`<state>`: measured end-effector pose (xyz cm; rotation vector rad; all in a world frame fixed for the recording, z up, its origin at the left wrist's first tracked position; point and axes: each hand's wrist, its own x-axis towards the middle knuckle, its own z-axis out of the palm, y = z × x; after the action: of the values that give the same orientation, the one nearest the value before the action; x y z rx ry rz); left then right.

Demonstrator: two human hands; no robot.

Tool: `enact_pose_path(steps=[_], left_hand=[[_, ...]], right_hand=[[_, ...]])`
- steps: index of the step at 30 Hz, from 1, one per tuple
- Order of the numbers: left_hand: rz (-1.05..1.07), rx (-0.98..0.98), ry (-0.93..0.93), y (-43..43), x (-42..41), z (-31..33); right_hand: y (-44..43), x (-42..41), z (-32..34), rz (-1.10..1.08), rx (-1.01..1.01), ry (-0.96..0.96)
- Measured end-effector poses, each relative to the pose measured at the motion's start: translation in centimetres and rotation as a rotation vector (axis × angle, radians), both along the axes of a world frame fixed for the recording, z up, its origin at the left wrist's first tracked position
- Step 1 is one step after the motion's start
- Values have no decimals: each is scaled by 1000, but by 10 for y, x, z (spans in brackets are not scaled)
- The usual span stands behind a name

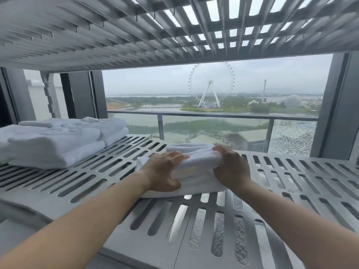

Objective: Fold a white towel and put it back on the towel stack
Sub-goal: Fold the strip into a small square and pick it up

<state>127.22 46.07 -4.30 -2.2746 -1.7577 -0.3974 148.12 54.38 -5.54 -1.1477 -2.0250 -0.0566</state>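
A white towel (196, 160) lies partly folded on the grey slotted shelf (291, 181), in the middle of the head view. My left hand (165, 171) grips its left side, fingers curled over the top fold and thumb below. My right hand (231, 167) holds its right end, fingers wrapped over the upper layer. The towel stack (54, 142), several folded white towels, sits on the same shelf at the far left, well apart from both hands.
A second slotted shelf (136, 32) hangs close overhead. Behind the shelf is a window with a glass balcony railing (213, 117). Grey frame posts (338, 105) stand at the right and left back corners.
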Motion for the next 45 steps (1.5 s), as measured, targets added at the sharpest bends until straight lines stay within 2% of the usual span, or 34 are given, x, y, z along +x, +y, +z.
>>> enact_pose_path(steps=[4,8,11,13,17,21,24,26,29,31,33,36,40,45], left_hand=[[89,53,133,7,18,3],[214,2,249,12,30,7],[289,88,252,14,46,-4],[325,144,192,16,57,-10],[274,224,144,25,90,-14],[167,456,257,28,133,3],[160,567,280,29,161,10],[159,597,230,26,177,14],[155,639,142,19,190,22],[169,661,160,13,191,25],[221,670,168,6,186,26],[311,587,115,-6,173,13],[331,413,28,-21,174,-14],[338,432,24,-23,178,-24]], right_hand=[[0,3,-10,59,-108,108],[4,10,-5,40,-165,46],[2,14,-4,36,-128,4],[1,26,-4,19,-103,25],[4,71,-5,-39,-39,50],[4,132,-6,-103,62,-80],[5,171,-7,-47,141,-182],[6,185,-11,-20,82,-63],[10,192,-16,-59,-135,242],[14,191,-19,-48,-173,260],[17,186,-19,0,-124,219],[18,179,-22,29,-90,181],[20,180,-22,41,-214,298],[22,179,-18,101,-310,380]])
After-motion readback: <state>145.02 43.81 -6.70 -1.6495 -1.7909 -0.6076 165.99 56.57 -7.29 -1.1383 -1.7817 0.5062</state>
